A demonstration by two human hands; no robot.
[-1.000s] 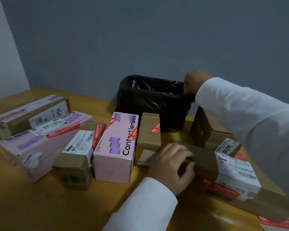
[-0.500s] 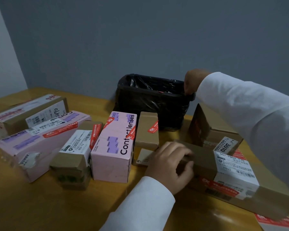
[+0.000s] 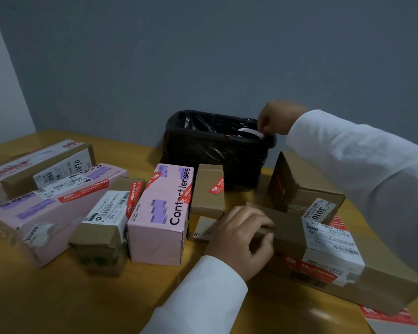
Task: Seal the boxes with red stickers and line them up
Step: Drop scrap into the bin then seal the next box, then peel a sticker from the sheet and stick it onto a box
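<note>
Left hand (image 3: 241, 239) grips the flat cardboard box (image 3: 323, 251) at the table's right, probably steadying it — right hand (image 3: 274, 119) pinches a pale scrap over the black-lined bin (image 3: 215, 150), likely sticker backing.

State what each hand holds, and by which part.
The left hand grips the long brown box by its near left end. The right hand pinches a pale scrap over the black bin.
</note>
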